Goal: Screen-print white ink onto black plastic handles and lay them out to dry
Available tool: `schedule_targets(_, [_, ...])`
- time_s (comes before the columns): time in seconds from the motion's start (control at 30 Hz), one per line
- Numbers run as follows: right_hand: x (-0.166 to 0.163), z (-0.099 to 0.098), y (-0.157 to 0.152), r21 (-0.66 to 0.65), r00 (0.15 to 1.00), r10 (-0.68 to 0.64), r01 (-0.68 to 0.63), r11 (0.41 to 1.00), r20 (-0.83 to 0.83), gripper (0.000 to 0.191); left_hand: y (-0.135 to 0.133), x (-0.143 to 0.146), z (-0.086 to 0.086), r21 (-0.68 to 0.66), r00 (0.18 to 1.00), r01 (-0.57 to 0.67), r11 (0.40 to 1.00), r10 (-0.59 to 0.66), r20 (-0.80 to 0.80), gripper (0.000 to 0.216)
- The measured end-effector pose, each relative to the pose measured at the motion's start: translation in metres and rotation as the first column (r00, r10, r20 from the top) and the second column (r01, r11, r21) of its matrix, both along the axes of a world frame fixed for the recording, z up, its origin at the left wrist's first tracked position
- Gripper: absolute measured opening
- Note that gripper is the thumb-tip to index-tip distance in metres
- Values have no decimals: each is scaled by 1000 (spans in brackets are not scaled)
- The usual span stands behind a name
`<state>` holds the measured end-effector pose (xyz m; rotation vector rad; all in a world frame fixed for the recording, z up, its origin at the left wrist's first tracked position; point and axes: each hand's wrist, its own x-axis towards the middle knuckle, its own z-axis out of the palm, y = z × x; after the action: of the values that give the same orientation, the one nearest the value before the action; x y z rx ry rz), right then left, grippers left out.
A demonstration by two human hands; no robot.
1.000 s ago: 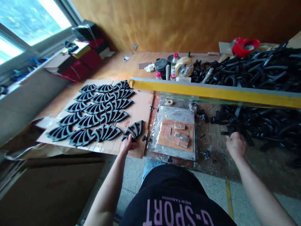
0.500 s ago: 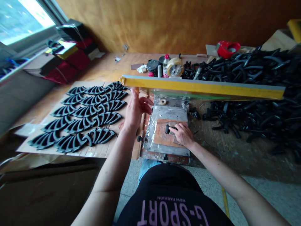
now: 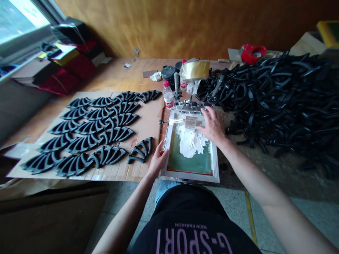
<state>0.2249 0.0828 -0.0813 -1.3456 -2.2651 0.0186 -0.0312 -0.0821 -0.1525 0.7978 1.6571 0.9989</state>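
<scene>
A silver-framed printing screen (image 3: 215,158) lies flat in front of me, with a smeared patch of white ink (image 3: 189,144) on its green mesh. My left hand (image 3: 158,160) is closed at the lower left edge of that frame, thumb on top and the other fingers partly hidden. At the far end of the mesh, a clear squeegee (image 3: 190,122) stands in the ink. My right hand (image 3: 213,125) is just right of it, thumb and fingers spread apart, holding nothing. Whatever lies beneath the screen is hidden.
Rows of black curved parts (image 3: 79,130) lie on a cardboard sheet (image 3: 144,123) to the left. A large heap of similar black parts (image 3: 278,95) covers the right side. Behind the screen stand a red-capped bottle (image 3: 168,95), a black tub (image 3: 168,73) and a tape roll (image 3: 196,69).
The raised screen has come down flat over the work plate, hiding it. My left hand has moved down along its left side. My right hand has left the small black part and moved up.
</scene>
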Motion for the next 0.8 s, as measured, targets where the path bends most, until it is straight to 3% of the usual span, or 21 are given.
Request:
schedule_targets(0.1, [-35, -7, -8, -177, 974, 175, -148, 973, 144, 23, 4, -2, -15, -7, 999, 15, 1000, -15, -42, 79])
schedule_targets(0.17, [-38, -17, -25, -257, 939, 277, -222, 940, 202, 7, 5, -4, -16, -20, 999, 20, 1000, -20, -28, 79])
schedule_targets(0.27, [-18, -21, -55, -258, 846, 473, -414, 873, 246, 18, 4, -4, -14, -37, 1000, 18, 999, -18, 6, 78])
schedule_targets(0.4, [1, -6, -70, -320, 693, 685, -612, 723, 224, 18, 3, -3, -15, -31, 999, 0, 1000, 1, 34, 79])
schedule_targets(0.47, [-2, -1, -67, -345, 717, 666, -584, 735, 204, 15, 3, -3, -15, -27, 999, -4, 1000, 5, 43, 79])
schedule_targets(0.6, [-12, -16, -74, -238, 862, 476, -432, 870, 174, 26, 3, -3, -13, -31, 999, -6, 999, 8, 53, 78])
schedule_targets(0.7, [-7, -30, -91, -263, 847, 519, -478, 838, 114, 32, 2, -3, -12, -32, 999, -4, 999, 5, 41, 76])
schedule_targets(0.8, [-7, -25, -88, -320, 869, 492, -453, 832, 50, 24, 1, -2, -7, -43, 999, 4, 999, -2, 41, 74])
